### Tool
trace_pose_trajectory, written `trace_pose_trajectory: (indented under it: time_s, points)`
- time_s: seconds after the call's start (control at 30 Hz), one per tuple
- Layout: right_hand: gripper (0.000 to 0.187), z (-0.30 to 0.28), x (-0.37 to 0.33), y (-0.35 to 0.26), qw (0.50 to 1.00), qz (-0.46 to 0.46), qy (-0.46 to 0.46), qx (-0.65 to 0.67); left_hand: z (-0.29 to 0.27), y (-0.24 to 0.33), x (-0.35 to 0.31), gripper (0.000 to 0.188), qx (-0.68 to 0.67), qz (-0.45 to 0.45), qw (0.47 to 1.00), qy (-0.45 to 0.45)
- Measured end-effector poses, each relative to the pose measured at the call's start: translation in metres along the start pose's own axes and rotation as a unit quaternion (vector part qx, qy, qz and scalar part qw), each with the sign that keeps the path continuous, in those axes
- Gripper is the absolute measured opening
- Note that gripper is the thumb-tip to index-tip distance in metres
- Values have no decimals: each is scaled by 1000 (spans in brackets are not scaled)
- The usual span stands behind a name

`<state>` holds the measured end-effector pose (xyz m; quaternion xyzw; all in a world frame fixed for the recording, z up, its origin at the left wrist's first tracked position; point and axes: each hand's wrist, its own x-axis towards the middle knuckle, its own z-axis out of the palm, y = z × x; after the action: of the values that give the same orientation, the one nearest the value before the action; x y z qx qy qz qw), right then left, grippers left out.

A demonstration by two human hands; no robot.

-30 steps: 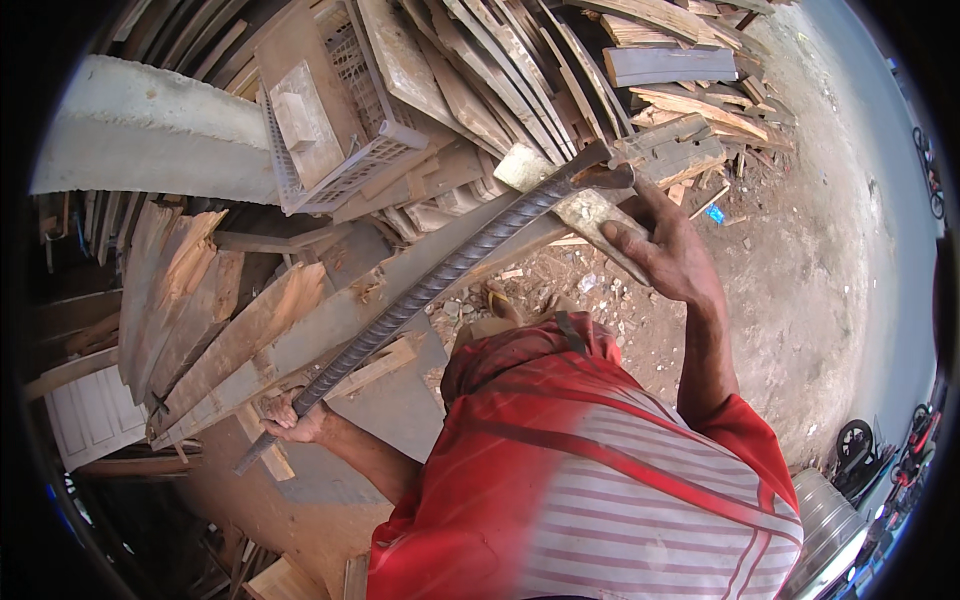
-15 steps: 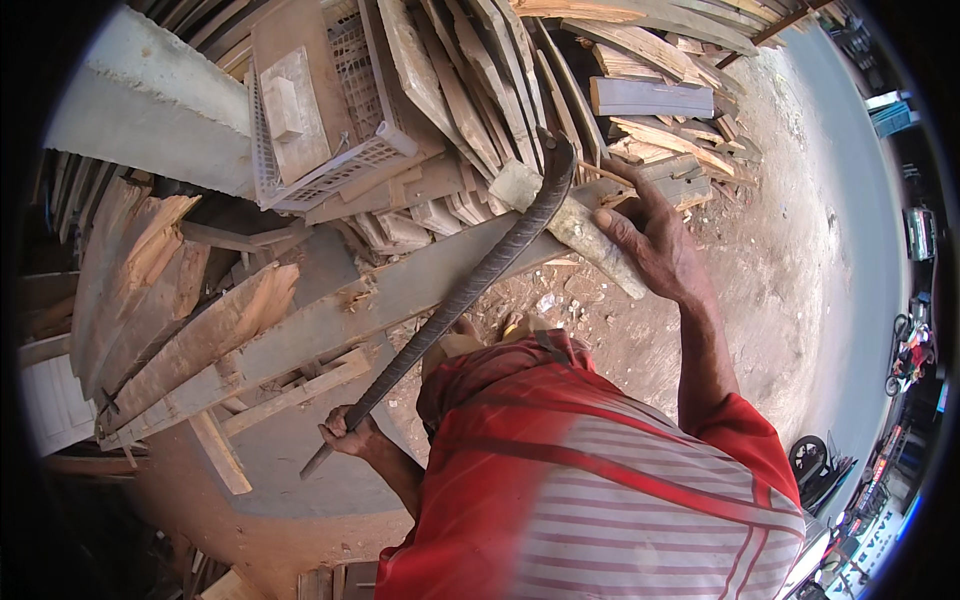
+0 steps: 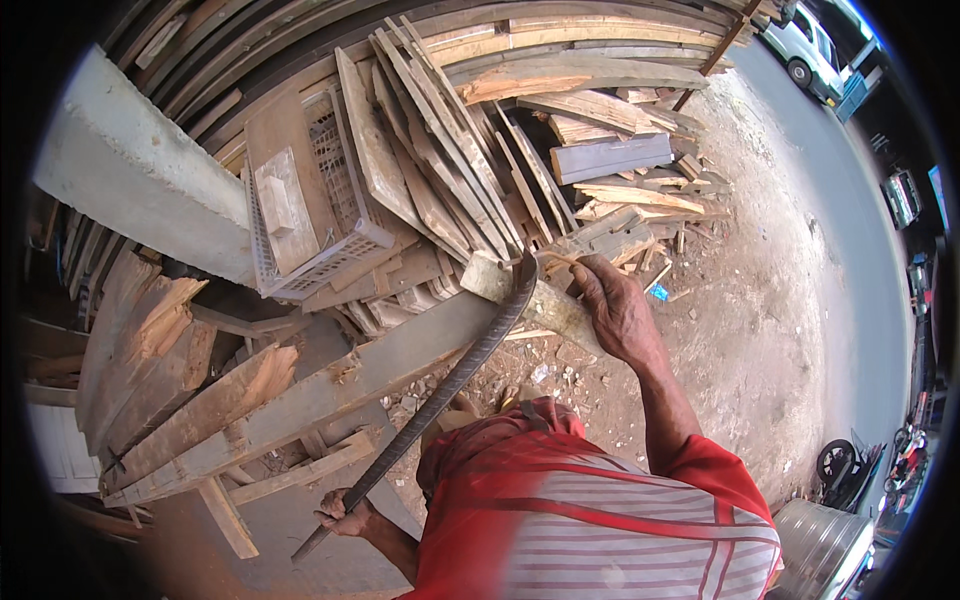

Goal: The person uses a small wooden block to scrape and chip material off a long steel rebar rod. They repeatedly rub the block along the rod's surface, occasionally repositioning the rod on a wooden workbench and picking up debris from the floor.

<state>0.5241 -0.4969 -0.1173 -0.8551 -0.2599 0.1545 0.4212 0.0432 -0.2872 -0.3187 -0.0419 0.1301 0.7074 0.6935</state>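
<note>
A long dark ribbed steel pry bar (image 3: 425, 408) with a bent upper end slants across the middle. My left hand (image 3: 345, 512) is closed round its lower end. The bent end lies over a short pale wooden block (image 3: 562, 318), which rests across a long thick wooden beam (image 3: 395, 360). My right hand (image 3: 622, 312) is beside the block and the bent end, with its fingers curled. A thin light-brown stick (image 3: 557, 257) runs from the bar's tip to those fingers and appears pinched there. The bar's very tip and the thumb's contact with the block are hard to make out.
A plastic crate (image 3: 315, 278) holding boards stands at the far left beside a concrete post (image 3: 150, 175). Stacked planks (image 3: 425, 150) and split wood (image 3: 610, 155) lie beyond the beam. Splintered timber (image 3: 235, 400) leans at left. Dirt ground (image 3: 760, 300) and a road with vehicles lie right.
The view has shifted, bringing more of the far planks and a white vehicle into sight. My right fingers are now closer together near the bar's bent end. My left hand keeps its grip.
</note>
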Motion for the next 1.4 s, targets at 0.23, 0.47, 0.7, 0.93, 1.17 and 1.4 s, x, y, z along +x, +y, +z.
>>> trace_pose_trajectory:
  time_s: [0.23,0.47,0.7,0.93,1.17,1.4]
  points:
    - [31,-31,-13,31,999,-9,26,23,4,-7,-31,49,0,28,999,37]
    - [43,-52,-37,114,991,5,67,112,-12,-21,-66,49,-34,-78,985,152]
    - [48,-23,-68,153,988,-39,117,92,-16,-14,-90,50,-41,-97,979,172]
    - [54,-18,-101,209,992,73,100,19,-39,34,-112,47,77,-36,979,186]
    - [47,54,-194,374,989,103,-31,-101,-63,117,-173,48,199,77,935,283]
    - [45,177,-281,394,972,63,-187,-129,-75,247,-230,42,260,241,889,289]
